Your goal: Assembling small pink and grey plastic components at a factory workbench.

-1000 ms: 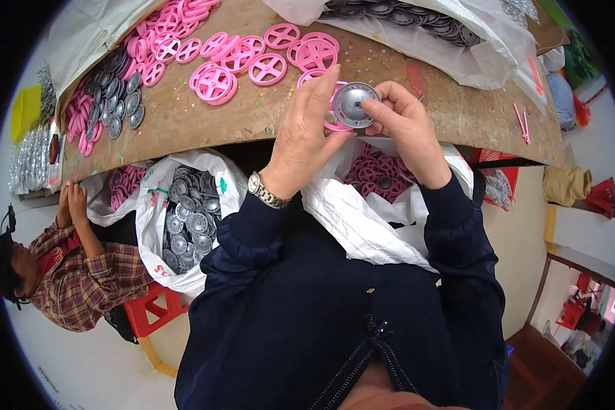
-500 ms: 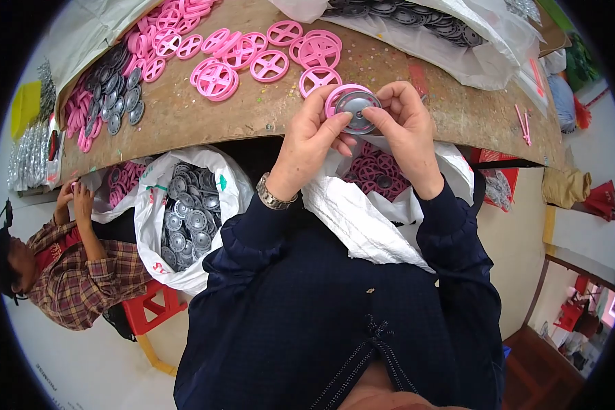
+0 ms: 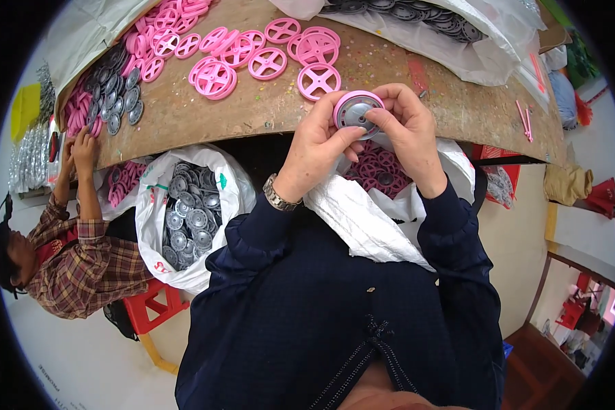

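Just off the table's front edge, a pink plastic wheel (image 3: 349,96) is pinched between my two hands. Within its ring lies a round grey hubcap (image 3: 352,111), face up. My left hand (image 3: 313,149) grips the lower left side, thumb across the bottom of the hubcap. From the right, my right hand (image 3: 411,135) closes on the same wheel, its thumb pressing near the hubcap's centre. Fingers behind the wheel are partly hidden. Nearest beyond my hands lies a loose pink four-spoked wheel (image 3: 319,81) on the wooden table (image 3: 266,116).
Below my hands, a white sack (image 3: 362,222) holds pink wheels; another sack (image 3: 143,225) holds grey hubcaps. Pink wheels (image 3: 214,78) and grey hubcaps (image 3: 115,102) are heaped at left. A co-worker's hands (image 3: 82,152) are at the table edge. More hubcaps (image 3: 403,12) lie in plastic at the back.
The grey hubcap now sits more evenly within the pink ring, and my hands have shifted slightly. The co-worker's hands have moved up to the heap at the table edge.
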Tool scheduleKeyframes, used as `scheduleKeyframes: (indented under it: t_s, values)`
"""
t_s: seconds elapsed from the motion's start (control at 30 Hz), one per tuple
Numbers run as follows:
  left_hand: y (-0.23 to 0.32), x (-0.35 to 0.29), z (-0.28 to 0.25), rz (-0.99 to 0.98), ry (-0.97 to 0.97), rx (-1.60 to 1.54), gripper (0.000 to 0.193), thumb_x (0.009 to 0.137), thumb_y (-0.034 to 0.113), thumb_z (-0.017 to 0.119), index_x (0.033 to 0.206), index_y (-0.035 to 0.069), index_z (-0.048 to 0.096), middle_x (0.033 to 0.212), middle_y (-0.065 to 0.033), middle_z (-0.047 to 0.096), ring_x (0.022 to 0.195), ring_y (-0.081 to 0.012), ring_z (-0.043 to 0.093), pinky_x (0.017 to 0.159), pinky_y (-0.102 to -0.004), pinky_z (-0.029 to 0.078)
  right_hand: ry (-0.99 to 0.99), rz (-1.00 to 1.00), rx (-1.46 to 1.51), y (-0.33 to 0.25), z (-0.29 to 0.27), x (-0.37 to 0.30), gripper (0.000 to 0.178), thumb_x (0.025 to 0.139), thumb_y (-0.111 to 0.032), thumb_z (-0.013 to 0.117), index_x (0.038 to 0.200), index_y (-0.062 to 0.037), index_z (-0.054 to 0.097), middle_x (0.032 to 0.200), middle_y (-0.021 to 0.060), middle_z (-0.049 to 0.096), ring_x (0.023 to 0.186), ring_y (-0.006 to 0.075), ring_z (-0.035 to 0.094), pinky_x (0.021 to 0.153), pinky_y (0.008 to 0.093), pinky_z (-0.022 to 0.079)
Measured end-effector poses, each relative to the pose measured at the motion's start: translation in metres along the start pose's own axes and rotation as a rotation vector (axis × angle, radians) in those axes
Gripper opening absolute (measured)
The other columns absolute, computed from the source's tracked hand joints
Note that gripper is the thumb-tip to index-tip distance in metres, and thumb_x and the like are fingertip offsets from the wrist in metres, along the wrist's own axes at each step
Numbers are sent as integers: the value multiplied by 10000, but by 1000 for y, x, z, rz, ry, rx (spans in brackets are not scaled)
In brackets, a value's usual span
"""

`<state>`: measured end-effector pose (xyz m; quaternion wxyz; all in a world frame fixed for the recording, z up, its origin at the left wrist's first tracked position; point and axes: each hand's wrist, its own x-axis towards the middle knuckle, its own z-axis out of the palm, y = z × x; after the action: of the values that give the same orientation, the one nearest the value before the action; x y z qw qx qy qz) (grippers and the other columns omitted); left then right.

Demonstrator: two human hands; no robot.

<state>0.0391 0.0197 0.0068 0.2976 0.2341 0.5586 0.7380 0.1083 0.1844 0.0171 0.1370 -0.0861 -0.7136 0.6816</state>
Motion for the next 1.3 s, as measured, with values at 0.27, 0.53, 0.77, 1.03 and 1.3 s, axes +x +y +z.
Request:
scheduleKeyframes:
  t_s: [0.27,0.53,0.77,1.03,1.3]
  values:
    - [-5,2,-7,37,35,41,386,949,3,572,1324,-5,481,1052,-81,645,749,-117,643,599,-231,539,-57,4,-16,1,5,-3,247,925,-7,613,1164,22,561,1016,37,667,915,81,621,813,222,486]
    - [-6,-2,-2,170,92,370,375,943,4,582,1309,-5,503,995,-69,649,686,-90,625,547,-217,506,-7,-3,-26,7,9,-5,178,919,14,585,1097,12,576,985,12,646,891,66,605,799,215,478]
    - [-8,0,-6,53,72,144,287,990,66,539,1266,-9,530,994,-68,642,656,-91,623,545,-208,513,-78,70,80,11,5,-2,131,946,-28,586,1073,-2,570,971,0,626,887,55,584,799,207,464]
    - [-8,-8,-6,178,17,456,221,1012,112,527,1197,1,574,910,-41,632,650,-82,618,528,-207,489,-70,-44,-188,-4,10,-12,97,967,-70,576,1025,0,607,900,-25,601,849,45,548,758,210,448]
    - [3,-7,0,180,-69,530,346,880,120,660,1194,33,546,1001,-189,639,955,-338,657,810,-390,509,-70,17,-45,-8,0,-10,106,955,-63,585,1032,2,616,930,-17,626,860,53,567,759,216,457]
